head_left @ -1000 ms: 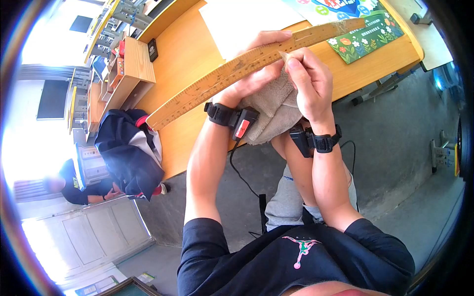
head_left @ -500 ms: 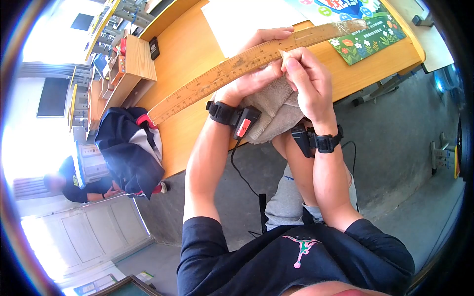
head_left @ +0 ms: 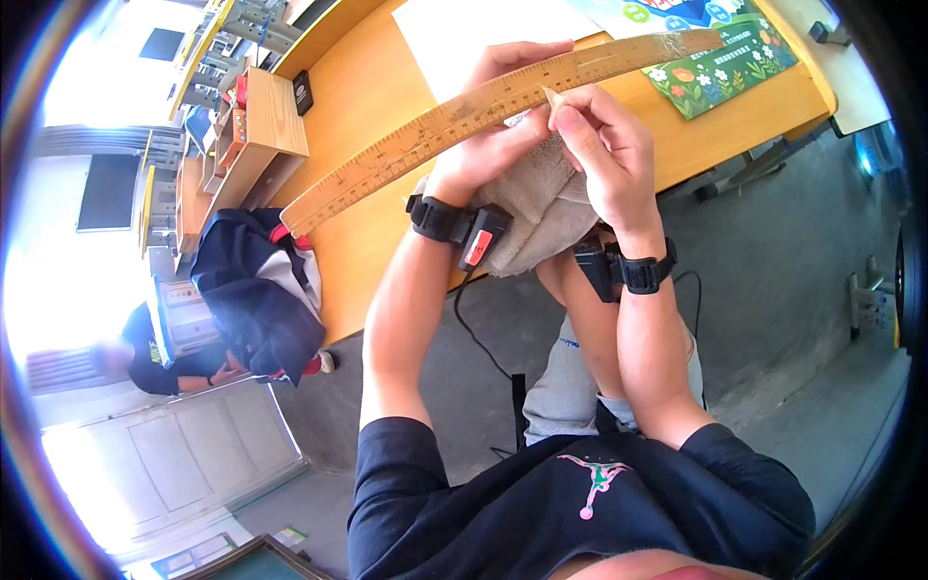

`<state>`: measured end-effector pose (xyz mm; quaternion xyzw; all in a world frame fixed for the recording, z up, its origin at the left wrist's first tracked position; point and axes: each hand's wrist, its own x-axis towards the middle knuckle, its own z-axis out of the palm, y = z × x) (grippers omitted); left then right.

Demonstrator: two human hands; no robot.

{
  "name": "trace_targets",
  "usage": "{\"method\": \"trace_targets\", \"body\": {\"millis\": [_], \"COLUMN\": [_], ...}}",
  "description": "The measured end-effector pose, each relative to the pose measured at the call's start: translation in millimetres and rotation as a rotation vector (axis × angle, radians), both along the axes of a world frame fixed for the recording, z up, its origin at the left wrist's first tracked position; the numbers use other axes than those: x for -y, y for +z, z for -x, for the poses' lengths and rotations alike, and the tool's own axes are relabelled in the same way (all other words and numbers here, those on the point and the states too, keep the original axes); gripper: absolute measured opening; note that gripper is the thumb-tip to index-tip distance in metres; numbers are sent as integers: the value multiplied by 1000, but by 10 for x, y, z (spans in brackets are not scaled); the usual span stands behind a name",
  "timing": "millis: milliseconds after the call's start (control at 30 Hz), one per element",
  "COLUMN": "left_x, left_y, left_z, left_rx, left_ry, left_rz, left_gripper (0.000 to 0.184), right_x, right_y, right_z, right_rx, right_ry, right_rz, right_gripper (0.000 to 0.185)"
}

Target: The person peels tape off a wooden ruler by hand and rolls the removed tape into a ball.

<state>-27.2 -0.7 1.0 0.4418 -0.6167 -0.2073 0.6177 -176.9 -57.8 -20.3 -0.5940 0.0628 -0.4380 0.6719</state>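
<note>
A long wooden ruler [head_left: 425, 132] is held slantwise above the desk, its right end wrapped in clear tape. My left hand [head_left: 493, 145] grips it near the middle, fingers behind and thumb on the near side. My right hand [head_left: 611, 150] is pinched shut on a small pale pointed piece [head_left: 550, 95] at the ruler's lower edge; whether that piece is tape or something else is too small to tell. Beneath both hands lies a grey-beige cloth [head_left: 536, 217] at the desk's near edge.
On the desk [head_left: 353, 126] lie a white sheet [head_left: 483, 39] and a green flowered leaflet [head_left: 720, 72]. A wooden organiser [head_left: 274, 121] stands left, beside a small black object [head_left: 303, 94]. A dark jacket [head_left: 253, 290] hangs at the left edge. Another person [head_left: 159, 362] is farther left.
The ruler has tilted and shifted slightly up and left with my left hand. My right hand keeps its pinch and has moved up a little.
</note>
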Motion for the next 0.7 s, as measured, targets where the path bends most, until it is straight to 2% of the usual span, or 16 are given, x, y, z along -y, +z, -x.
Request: {"method": "trace_targets", "body": {"millis": [167, 367, 467, 567, 700], "left_x": [-14, -20, -24, -11, 6], "left_y": [28, 79, 47, 12, 5], "left_z": [-17, 55, -27, -32, -11], "left_rx": [90, 89, -26, -181, -220], "left_ry": [18, -58, -232, -308, -321], "left_rz": [17, -19, -111, -131, -145], "left_gripper": [35, 29, 30, 28, 27], "right_x": [-25, 19, -8, -13, -1], "right_y": [1, -41, -10, 21, 11], "right_z": [-4, 16, 10, 27, 19], "right_rx": [35, 3, 17, -17, 6], "right_ry": [71, 191, 170, 260, 287], "right_rz": [28, -126, -46, -136, -181], "right_gripper": [14, 17, 18, 19, 19]}}
